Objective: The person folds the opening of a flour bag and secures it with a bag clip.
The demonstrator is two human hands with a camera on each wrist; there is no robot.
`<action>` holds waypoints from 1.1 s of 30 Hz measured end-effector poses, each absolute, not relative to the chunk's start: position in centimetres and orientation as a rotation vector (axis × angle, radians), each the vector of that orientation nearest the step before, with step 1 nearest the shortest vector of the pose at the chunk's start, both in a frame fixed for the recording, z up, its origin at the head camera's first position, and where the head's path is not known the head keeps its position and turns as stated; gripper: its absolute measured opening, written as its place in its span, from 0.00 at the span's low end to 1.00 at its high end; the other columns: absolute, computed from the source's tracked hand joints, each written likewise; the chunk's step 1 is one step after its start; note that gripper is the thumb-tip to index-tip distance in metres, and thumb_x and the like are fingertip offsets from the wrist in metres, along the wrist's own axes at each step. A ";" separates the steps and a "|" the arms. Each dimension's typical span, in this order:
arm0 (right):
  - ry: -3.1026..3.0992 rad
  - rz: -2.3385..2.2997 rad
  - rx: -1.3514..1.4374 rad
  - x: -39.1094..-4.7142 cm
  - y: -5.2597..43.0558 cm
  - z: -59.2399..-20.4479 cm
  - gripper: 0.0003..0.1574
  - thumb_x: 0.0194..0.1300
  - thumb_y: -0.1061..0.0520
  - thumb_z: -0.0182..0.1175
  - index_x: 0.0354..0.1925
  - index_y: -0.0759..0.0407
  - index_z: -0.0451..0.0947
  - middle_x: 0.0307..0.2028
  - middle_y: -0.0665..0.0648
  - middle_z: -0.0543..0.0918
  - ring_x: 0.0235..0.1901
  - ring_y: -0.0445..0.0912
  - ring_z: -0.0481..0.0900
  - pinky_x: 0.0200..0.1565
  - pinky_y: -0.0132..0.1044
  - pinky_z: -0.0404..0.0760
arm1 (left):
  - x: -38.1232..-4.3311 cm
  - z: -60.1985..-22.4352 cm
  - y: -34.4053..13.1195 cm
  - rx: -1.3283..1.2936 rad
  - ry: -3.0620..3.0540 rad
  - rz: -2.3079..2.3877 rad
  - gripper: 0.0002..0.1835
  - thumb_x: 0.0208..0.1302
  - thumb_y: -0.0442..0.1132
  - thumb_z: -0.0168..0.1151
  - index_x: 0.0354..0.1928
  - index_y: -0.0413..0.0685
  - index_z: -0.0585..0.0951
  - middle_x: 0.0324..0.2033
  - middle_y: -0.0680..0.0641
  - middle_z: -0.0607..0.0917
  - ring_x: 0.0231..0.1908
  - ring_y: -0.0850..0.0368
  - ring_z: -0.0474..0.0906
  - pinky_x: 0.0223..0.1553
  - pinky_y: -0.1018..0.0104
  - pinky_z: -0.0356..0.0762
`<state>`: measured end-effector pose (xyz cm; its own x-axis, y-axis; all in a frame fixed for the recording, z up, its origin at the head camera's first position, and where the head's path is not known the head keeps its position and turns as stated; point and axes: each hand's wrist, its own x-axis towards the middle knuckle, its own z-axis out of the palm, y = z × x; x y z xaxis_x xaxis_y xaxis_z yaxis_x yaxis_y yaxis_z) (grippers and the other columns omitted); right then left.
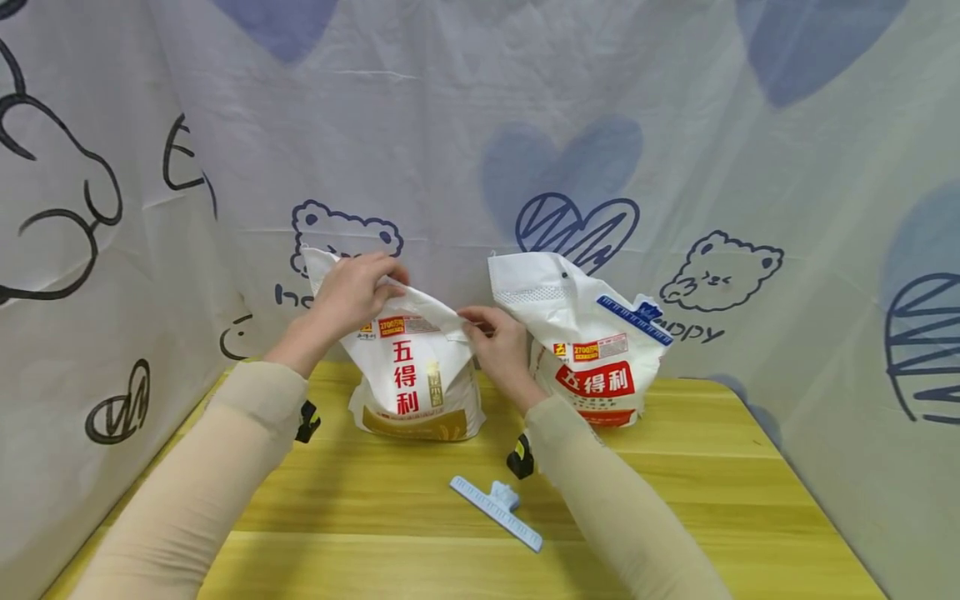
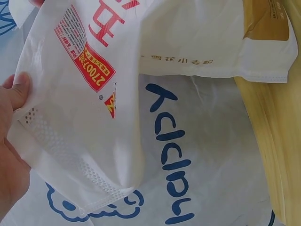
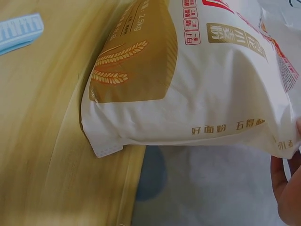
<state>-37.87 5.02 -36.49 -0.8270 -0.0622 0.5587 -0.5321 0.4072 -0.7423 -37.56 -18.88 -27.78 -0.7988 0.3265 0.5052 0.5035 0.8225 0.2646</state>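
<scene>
A white flour bag with red lettering and a gold base panel stands at the back of the table, its top partly folded over. My left hand grips the top edge at the left; in the left wrist view the thumb of the left hand lies on the bag near its perforated band. At the fold's right end, my right hand pinches the bag's corner. Only part of the right hand shows in the right wrist view. A light blue bag clip lies on the table in front.
To the right stands a second flour bag, its slanted top held by a dark blue bag clip. The wooden table meets a printed cloth behind and at the sides.
</scene>
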 end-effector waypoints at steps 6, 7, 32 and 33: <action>-2.258 1.402 0.528 -37.2 5.3 -36.3 0.14 0.69 0.63 0.68 0.52 0.59 0.87 0.49 0.57 0.89 0.46 0.51 0.88 0.49 0.40 0.87 | -37.6 -28.0 -18.9 -0.622 -2.534 -0.568 0.06 0.69 0.38 0.69 0.45 0.48 0.86 0.44 0.46 0.87 0.48 0.44 0.83 0.62 0.41 0.72; -2.259 1.407 0.536 -37.0 5.4 -36.3 0.14 0.69 0.63 0.68 0.53 0.59 0.86 0.49 0.58 0.88 0.47 0.51 0.88 0.50 0.40 0.87 | -37.5 -28.0 -18.9 -0.621 -2.531 -0.573 0.06 0.69 0.38 0.69 0.45 0.48 0.86 0.44 0.46 0.87 0.48 0.44 0.83 0.61 0.40 0.72; -2.326 1.462 0.786 -32.1 10.3 -37.5 0.25 0.68 0.63 0.69 0.62 0.63 0.80 0.58 0.63 0.84 0.54 0.59 0.84 0.55 0.54 0.85 | -37.7 -28.5 -18.9 -0.626 -2.496 -0.594 0.06 0.68 0.36 0.70 0.45 0.48 0.86 0.44 0.46 0.87 0.47 0.44 0.82 0.60 0.40 0.72; -2.336 1.461 0.794 -31.9 10.4 -37.6 0.26 0.68 0.63 0.69 0.63 0.63 0.80 0.58 0.64 0.84 0.54 0.59 0.84 0.55 0.53 0.85 | -37.7 -28.5 -18.9 -0.629 -2.492 -0.595 0.06 0.68 0.36 0.69 0.45 0.48 0.86 0.44 0.46 0.87 0.47 0.44 0.82 0.59 0.40 0.72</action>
<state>-31.86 10.43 -37.63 -0.8123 -0.3046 0.4974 -0.5806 0.3401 -0.7398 -37.75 -18.91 -28.51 -0.7693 0.3139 0.5564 0.5313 0.7981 0.2843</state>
